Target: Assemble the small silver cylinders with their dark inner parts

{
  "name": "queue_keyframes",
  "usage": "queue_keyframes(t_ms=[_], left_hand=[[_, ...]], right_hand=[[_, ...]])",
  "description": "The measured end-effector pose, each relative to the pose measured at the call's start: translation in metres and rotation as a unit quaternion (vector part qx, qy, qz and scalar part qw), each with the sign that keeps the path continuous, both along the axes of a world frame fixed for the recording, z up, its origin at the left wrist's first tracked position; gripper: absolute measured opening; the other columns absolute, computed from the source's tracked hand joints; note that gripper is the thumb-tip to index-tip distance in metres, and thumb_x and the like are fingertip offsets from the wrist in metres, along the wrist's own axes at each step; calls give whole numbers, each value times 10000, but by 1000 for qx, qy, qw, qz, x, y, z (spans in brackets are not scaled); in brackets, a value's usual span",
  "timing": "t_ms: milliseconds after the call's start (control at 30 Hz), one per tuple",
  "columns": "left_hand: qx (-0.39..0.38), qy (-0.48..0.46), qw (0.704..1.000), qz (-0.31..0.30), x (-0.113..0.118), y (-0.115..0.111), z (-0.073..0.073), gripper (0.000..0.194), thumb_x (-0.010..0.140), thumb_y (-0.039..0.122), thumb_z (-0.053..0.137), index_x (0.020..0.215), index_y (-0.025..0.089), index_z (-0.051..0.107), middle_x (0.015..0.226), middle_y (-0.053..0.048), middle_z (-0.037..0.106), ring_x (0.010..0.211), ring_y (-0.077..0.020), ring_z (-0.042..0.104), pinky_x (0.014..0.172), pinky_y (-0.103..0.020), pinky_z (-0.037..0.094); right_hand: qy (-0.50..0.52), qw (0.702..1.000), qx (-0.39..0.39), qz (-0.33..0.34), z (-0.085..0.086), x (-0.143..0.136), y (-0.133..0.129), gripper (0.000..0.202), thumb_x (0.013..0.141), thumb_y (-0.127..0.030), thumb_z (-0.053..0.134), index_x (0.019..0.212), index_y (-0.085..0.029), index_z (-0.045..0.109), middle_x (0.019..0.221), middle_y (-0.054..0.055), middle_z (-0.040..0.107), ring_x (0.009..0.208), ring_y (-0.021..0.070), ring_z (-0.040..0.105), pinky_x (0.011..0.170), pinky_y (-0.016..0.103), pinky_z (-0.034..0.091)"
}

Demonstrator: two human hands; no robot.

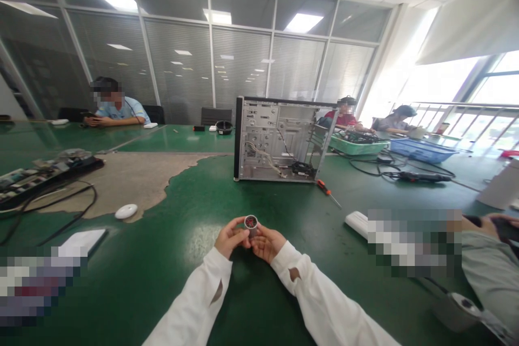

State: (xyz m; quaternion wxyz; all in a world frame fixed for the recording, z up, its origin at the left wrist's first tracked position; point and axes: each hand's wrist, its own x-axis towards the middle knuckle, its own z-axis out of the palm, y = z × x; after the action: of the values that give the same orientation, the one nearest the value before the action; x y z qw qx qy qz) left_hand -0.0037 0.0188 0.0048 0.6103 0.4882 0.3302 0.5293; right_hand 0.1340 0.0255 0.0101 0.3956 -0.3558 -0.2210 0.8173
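Between both hands is a small grey metal cylinder (251, 231), its round end facing me. Red and dark bits show inside the rim, too small to name. My left hand (232, 238) grips it from the left, thumb on its side and fingers behind. From the right, my right hand (268, 243) closes its fingertips against it. Beyond the hands, an open computer case (279, 140) stands on the green table (194, 194) with its inside and cables showing. An orange-handled screwdriver (324, 189) lies at the case's lower right corner.
At left are a circuit-board stack (48, 173), black cables and a white round object (126, 211). A white power strip (357, 221) lies right, near a person's sleeve (486, 259). Green (357, 146) and blue baskets (424, 151) stand back right. Other people sit around the table.
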Motion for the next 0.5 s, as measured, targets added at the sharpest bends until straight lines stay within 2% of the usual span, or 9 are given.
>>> queue_keyframes(t_ms=[300,500], left_hand=[[30,42,998,43,2,-1,-1,485,559,322,665,963,123,485,432,57,523,391,-77,474,466,-220,389],[8,50,996,68,2,3,-3,513,579,417,623,974,125,476,556,0,579,498,-101,521,443,-187,353]], right_hand=[[-12,1000,3,-1,1,0,-1,273,733,-324,529,659,-62,551,499,47,589,440,83,560,445,169,457],[21,996,27,-84,-5,0,0,161,638,-210,630,715,-97,546,586,63,622,594,134,609,554,216,480]])
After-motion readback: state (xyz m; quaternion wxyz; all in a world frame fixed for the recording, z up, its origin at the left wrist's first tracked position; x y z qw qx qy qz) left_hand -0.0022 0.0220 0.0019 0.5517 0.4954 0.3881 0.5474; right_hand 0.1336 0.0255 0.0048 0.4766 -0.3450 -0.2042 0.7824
